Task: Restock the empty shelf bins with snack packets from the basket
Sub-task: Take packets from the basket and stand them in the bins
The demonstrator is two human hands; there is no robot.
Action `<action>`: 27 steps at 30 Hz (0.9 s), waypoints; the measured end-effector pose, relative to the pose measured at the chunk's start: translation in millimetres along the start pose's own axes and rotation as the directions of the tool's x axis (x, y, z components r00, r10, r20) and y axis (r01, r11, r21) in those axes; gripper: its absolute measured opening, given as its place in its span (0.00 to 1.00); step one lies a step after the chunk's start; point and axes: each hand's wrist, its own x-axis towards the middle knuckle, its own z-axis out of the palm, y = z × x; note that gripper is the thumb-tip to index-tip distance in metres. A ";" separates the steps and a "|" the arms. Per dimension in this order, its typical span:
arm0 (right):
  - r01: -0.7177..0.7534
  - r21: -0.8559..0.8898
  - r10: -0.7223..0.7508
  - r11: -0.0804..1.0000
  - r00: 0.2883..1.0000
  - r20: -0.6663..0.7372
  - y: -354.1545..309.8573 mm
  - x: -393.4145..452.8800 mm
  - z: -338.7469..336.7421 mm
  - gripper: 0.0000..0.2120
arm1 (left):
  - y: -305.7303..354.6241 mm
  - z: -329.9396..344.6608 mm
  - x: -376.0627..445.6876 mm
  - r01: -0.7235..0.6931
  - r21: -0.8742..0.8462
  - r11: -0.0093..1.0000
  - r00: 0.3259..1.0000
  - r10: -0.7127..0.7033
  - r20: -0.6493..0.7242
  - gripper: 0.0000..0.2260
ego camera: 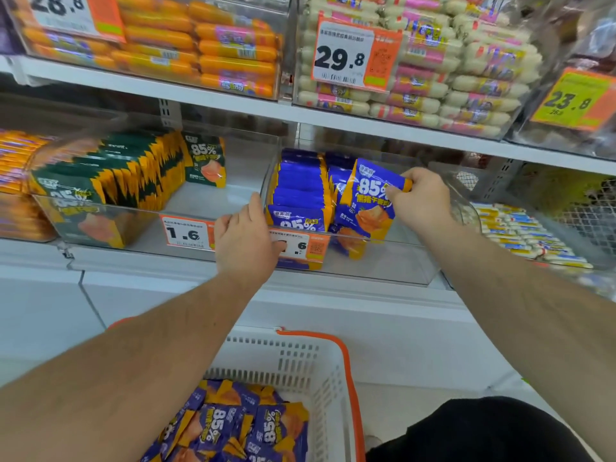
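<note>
A clear shelf bin (383, 258) holds a row of blue and orange snack packets (298, 191) standing upright along its left side. My right hand (418, 200) pinches the top edge of one blue packet (368, 198) inside the bin, to the right of the row. My left hand (246, 241) grips the bin's front left rim, over its price tag (305, 250). Below, a white basket (313, 371) with an orange handle holds several more blue packets (233, 428).
The neighbouring clear bin (143, 228) on the left holds green and orange packets. A bin of white and blue sticks (526, 238) stands on the right. The shelf above carries bins of orange sausages (200, 45) and pale sausages (450, 71). A white cabinet (166, 301) runs below the shelf.
</note>
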 end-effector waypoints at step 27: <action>0.082 -0.162 -0.083 0.983 0.997 0.005 -8.5 -21.2 30.2 0.13 | -5.3 -9.1 -1.6 -0.040 -0.141 0.989 0.996 0.051 0.078 0.42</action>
